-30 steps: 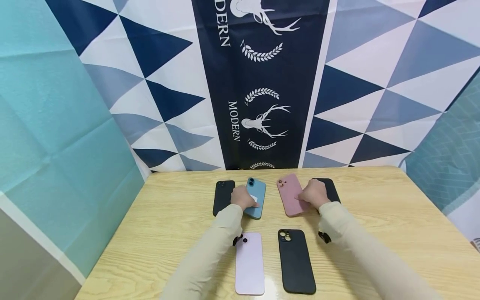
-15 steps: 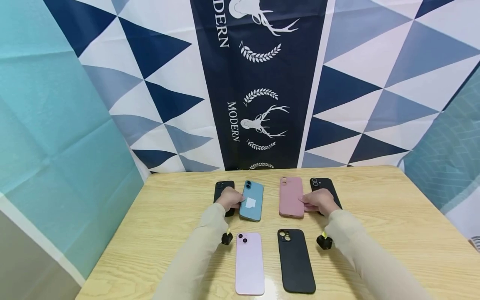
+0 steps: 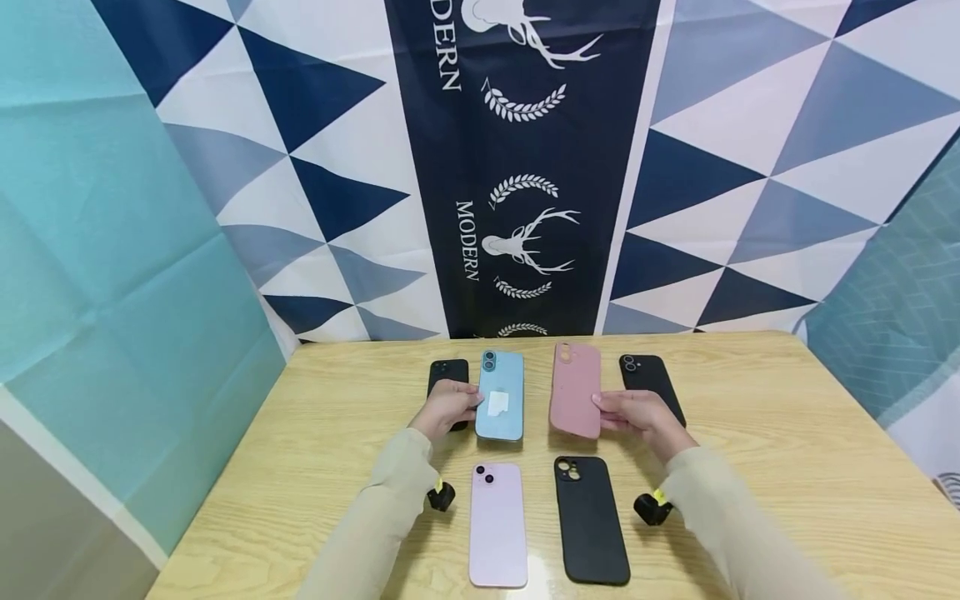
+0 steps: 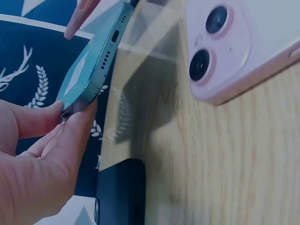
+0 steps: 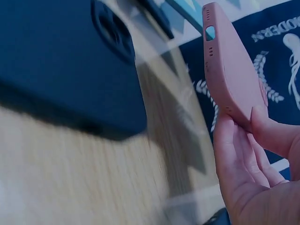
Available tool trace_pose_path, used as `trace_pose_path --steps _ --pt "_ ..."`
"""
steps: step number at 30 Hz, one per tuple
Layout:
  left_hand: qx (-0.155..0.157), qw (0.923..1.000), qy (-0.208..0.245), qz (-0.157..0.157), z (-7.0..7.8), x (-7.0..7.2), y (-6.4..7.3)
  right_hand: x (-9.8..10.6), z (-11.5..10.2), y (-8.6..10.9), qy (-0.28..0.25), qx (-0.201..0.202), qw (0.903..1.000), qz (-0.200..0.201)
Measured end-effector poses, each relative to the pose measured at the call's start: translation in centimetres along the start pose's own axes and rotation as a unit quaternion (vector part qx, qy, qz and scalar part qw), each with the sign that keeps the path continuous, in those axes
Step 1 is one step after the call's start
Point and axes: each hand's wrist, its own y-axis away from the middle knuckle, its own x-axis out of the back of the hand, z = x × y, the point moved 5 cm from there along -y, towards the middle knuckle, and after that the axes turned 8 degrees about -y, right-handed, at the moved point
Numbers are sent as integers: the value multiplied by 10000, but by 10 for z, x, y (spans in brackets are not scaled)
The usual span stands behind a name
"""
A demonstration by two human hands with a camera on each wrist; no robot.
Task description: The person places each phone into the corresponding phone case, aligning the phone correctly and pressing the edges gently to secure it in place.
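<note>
My left hand [image 3: 447,406] pinches the left edge of a blue smartphone [image 3: 512,379], which has two camera lenses and a white sticker on its back. In the left wrist view the thumb and fingers grip a lower corner of this phone [image 4: 96,70], clear of the table, its charging port showing. On the other side, my right hand [image 3: 637,410] holds a pink phone case [image 3: 576,387] by its right edge. The right wrist view shows this case [image 5: 229,70] lifted and tilted, with a port cutout in its bottom end. Phone and case hang side by side, apart.
Nearest me on the wooden table [image 3: 300,492] lie a light pink phone [image 3: 498,529] and a black phone case [image 3: 592,525]. Behind my left hand is a dark phone [image 3: 448,368]; a black phone [image 3: 652,379] lies behind my right. A patterned cloth [image 3: 360,208] hangs at the back.
My hands have shifted outward to the edges of the blue phone and the pink case, turned them straighter, and raised both off the table.
</note>
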Motion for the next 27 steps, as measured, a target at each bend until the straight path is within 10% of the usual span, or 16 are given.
trace_pose_path --steps 27 --pt "-624 9972 416 -3 20 -1 73 -44 -27 58 402 956 9945 -124"
